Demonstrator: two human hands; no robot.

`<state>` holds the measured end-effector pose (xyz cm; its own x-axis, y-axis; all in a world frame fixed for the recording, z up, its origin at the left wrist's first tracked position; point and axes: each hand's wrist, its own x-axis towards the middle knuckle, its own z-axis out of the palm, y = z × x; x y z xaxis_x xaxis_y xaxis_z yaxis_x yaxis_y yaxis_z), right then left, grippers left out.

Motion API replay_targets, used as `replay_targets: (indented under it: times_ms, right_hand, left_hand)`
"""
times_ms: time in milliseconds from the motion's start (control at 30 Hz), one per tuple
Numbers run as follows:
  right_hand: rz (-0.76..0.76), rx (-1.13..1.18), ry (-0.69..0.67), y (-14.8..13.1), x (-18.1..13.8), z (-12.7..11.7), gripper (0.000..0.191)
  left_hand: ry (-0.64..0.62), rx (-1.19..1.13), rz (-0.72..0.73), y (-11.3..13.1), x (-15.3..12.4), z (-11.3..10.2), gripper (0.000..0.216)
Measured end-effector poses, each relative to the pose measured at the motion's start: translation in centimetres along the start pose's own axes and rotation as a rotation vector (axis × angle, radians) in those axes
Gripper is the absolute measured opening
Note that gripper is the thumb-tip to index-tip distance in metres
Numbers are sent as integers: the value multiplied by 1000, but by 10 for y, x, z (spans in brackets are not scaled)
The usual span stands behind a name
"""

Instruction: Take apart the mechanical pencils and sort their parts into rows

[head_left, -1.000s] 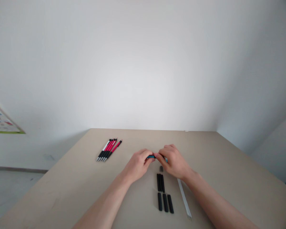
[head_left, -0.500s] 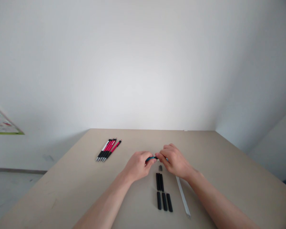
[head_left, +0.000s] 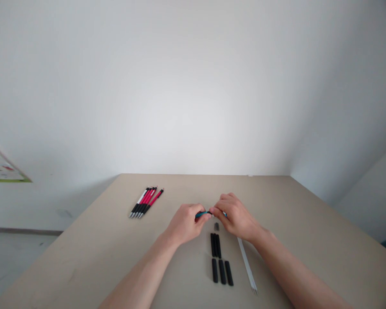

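Note:
Both hands meet over the middle of the beige table (head_left: 296, 223). My left hand (head_left: 185, 223) and my right hand (head_left: 234, 216) each pinch one end of a teal pen (head_left: 203, 213), fingers closed on it. Just below them lies a small dark pen part (head_left: 216, 226). Nearer to me lie three long black barrels (head_left: 215, 245) and three short black grips (head_left: 222, 272). White pen refills (head_left: 247, 266) lie under my right wrist, running toward me.
Several red, black and white pens (head_left: 146, 202) lie side by side at the table's far left. A white wall rises behind the table. A poster corner (head_left: 1, 168) shows at the left on the wall.
Both hands stay pinched on the teal pen and have shifted only slightly. The camera view has drifted a little.

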<state>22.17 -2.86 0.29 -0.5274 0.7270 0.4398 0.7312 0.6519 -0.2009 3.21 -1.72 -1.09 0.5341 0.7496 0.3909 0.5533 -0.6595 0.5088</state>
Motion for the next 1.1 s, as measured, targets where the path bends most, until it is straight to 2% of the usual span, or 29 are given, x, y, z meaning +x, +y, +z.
replay_targets:
  times_ms: [933, 1100]
  right_hand:
    - [-31, 147, 66, 2, -1, -6, 20]
    - [0, 167, 156, 8, -5, -16, 15]
  left_hand:
    - [33, -12, -201, 3, -1, -1, 34]
    - [19, 50, -232, -5, -3, -4, 33]
